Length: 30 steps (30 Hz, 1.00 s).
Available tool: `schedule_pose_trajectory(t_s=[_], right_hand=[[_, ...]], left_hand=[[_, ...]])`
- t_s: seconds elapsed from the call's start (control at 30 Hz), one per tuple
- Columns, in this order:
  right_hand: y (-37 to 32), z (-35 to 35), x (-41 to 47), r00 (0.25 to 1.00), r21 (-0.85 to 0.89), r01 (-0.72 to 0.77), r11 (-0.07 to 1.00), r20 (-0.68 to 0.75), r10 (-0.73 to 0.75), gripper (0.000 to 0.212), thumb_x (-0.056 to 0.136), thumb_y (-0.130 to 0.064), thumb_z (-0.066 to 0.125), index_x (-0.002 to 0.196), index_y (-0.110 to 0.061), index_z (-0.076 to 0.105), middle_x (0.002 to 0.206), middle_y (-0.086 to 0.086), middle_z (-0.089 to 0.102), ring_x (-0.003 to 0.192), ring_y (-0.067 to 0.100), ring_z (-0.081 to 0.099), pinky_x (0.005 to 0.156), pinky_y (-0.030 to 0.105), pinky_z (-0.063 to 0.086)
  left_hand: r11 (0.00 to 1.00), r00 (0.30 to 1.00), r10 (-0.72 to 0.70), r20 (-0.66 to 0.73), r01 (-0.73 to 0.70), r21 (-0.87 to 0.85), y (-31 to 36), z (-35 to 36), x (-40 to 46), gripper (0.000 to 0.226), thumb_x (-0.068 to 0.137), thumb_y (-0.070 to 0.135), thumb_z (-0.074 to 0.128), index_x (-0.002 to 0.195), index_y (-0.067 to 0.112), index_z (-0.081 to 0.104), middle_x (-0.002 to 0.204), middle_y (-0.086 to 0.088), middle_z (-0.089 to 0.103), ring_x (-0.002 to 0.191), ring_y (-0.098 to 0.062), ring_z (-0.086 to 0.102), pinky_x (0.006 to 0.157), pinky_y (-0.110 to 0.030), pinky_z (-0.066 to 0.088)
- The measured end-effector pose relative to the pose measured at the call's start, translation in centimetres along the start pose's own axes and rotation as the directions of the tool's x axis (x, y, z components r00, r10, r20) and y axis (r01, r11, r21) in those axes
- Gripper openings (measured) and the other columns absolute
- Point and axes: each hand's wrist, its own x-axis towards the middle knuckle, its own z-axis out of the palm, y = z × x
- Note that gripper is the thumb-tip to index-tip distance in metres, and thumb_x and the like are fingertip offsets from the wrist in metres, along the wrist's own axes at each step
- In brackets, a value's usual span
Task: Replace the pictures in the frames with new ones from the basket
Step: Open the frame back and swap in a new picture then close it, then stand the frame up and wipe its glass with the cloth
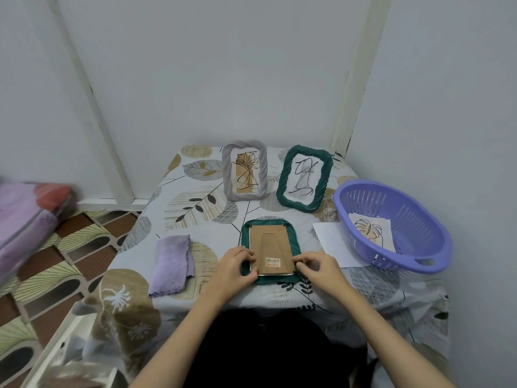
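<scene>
Face-down green frame [269,225] lies at lower centre of the leaf-print tablecloth [195,203], its brown backing board [270,247] with barcode sticker upward. The left hand [234,268] pinches the frame's lower left edge; the right hand [317,268] pinches its lower right edge. Behind stand a grey frame [244,170] and a second green frame [305,178]. At right, a purple basket [414,219] holds a leaf picture [370,231], resting on white paper [331,242]. A lilac cloth [172,264] lies left.

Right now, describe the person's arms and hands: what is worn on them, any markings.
Both forearms are bare up to the bottom edge of the picture; no sleeve shows. The left hand and right hand wear no gloves, and no ring, watch or bracelet is visible. No markings can be made out.
</scene>
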Motion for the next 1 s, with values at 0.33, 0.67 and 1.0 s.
schedule_pose_trajectory(t_s=[0.33,0.67,1.0], right_hand=[[-2.1,0.3,-0.1,0.985,0.141,-0.169,0.976,0.008,0.17,0.035,0.091,-0.019,0.052,0.126,-0.019,0.053,0.119,0.013,0.061,0.101,0.024,0.057,0.088,0.03,0.045],[-6.4,1.2,-1.3,0.934,-0.434,0.258,0.863,-0.118,-0.338,0.06,0.088,-0.025,0.05,0.14,-0.04,0.027,0.12,-0.004,0.056,0.098,0.021,0.052,0.077,0.035,0.05],[-6.0,0.9,-0.6,0.957,0.752,-0.097,0.652,-0.108,0.268,0.045,0.085,-0.003,0.061,0.124,-0.02,0.048,0.117,0.009,0.063,0.103,0.02,0.063,0.093,0.04,0.051]], left_hand=[[0.587,0.836,-0.534,0.125,0.473,-0.657,3.8,-1.8,1.7,0.028,0.094,0.018,0.046,0.12,0.007,0.049,0.114,-0.012,0.06,0.095,-0.024,0.058,0.084,-0.036,0.047],[0.145,0.894,-0.339,0.293,0.357,-0.923,5.1,-2.8,2.8,0.028,0.097,0.023,0.037,0.12,0.012,0.049,0.112,-0.003,0.062,0.095,-0.017,0.061,0.073,-0.026,0.051],[0.444,0.845,-0.428,0.321,0.506,-0.739,3.5,-1.2,1.4,0.06,0.083,0.011,0.065,0.134,0.007,0.033,0.115,-0.012,0.059,0.091,-0.025,0.063,0.083,-0.038,0.053]])
